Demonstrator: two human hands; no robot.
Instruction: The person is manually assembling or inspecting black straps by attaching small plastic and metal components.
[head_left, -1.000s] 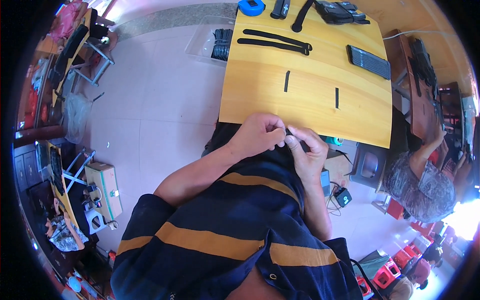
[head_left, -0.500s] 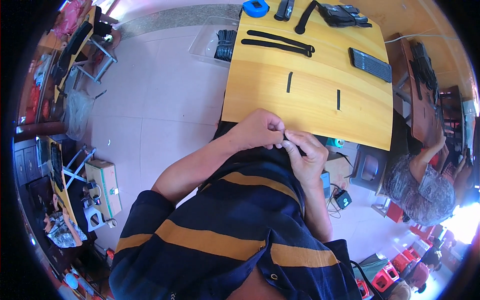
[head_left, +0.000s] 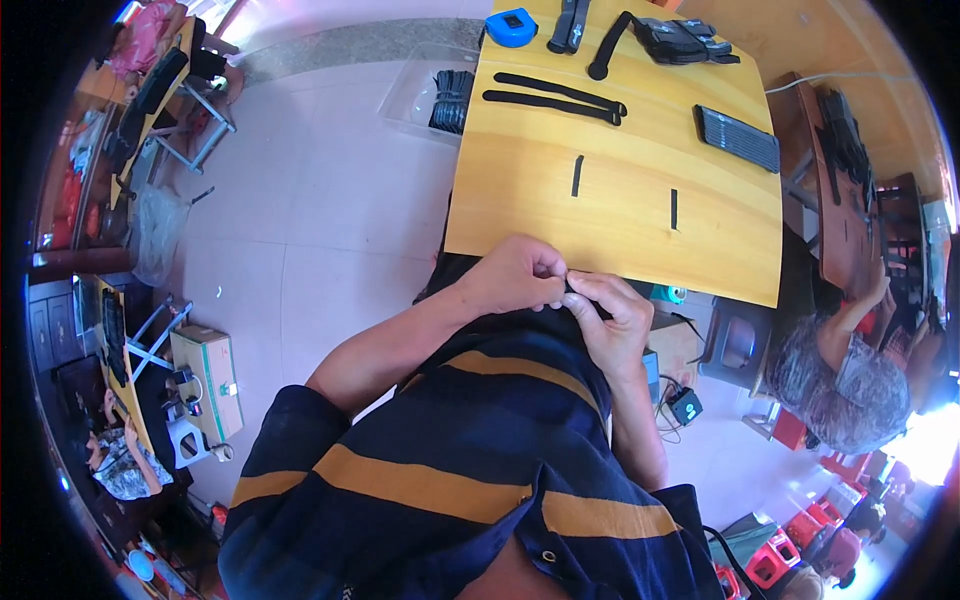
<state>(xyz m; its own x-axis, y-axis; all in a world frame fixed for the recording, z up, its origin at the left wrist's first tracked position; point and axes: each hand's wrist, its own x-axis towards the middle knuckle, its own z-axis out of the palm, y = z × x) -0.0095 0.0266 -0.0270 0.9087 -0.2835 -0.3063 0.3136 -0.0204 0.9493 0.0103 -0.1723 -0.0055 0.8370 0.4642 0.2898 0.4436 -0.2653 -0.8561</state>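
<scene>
Small dark piece [head_left: 568,287] held just off the near edge of a yellow wooden bench [head_left: 520,215], in front of a dark shirt [head_left: 460,420] with tan bands. On the left hand [head_left: 518,278], fingers curled in, thumb and forefinger brought together at the piece. On the right hand [head_left: 614,310], fingers likewise drawn to a tight pinch from the opposite side, with almost no gap between the two sets of tips. Mostly hidden by those fingertips; impossible to tell its full shape or the share held in either grip.

Likely light and, if of the same stuff as the straps nearby, soft and bendable, with little risk of breaking. Probably not slippery, yet small enough to escape a loose hold. Best gripped at opposite ends between thumb and forefinger, with the middle free to flex.

Ahead on the bench, two short black strips [head_left: 577,177], well apart. Farther off, two long black straps [head_left: 557,90] side by side. Toward the right edge, a flat, ribbed black pack [head_left: 738,139]; at the far side, a blue tape measure [head_left: 511,28] and a dark bundle [head_left: 680,42]. Left of the bench, a clear bin [head_left: 405,100] with dark strands [head_left: 452,100] inside.
</scene>
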